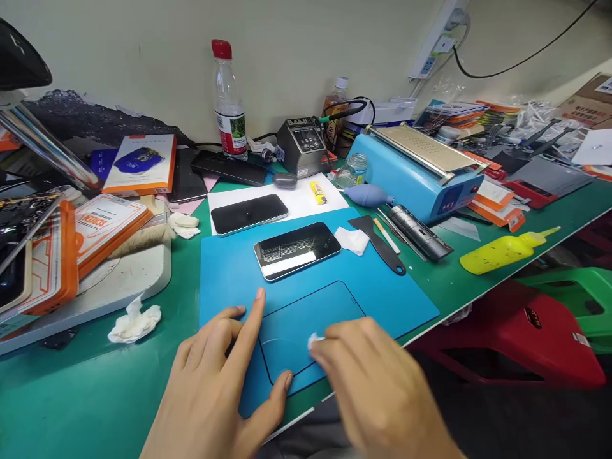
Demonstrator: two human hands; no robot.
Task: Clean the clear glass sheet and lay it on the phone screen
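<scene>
Left hand lies flat, fingers spread, thumb out; right hand curls knuckles-up, fingertips pinched together.

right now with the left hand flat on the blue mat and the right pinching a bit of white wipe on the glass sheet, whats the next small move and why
Probably drag the white wipe along the clear sheet toward its far edge. The left hand already pins the sheet's near-left corner on the blue mat, and the right hand pinches the wipe at the near part, so most of the sheet lies ahead.
</scene>
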